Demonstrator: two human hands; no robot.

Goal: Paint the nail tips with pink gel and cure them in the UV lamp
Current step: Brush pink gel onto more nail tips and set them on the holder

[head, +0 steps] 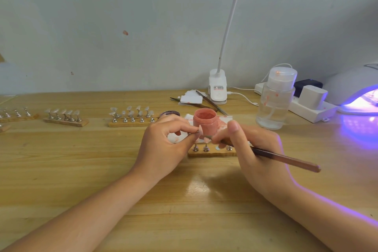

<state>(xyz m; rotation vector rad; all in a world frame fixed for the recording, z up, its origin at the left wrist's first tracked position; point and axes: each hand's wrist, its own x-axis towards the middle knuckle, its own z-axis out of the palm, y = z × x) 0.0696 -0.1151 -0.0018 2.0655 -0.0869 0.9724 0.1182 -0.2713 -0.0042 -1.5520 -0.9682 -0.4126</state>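
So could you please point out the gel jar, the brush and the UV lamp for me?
gel jar (204,122): head view, on its pink side wall.
brush (286,158): head view, on the handle behind the right hand.
UV lamp (347,86): head view, on its white dome above the lit opening.

White clip lamp (218,88), clear pump bottle (275,100), power strip (313,109) and tweezers (210,102) along the wall

Wooden table (81,170) under pink gel jar (204,121), nail-tip racks (132,122), bottle (275,100) (clear), UV lamp (351,86).
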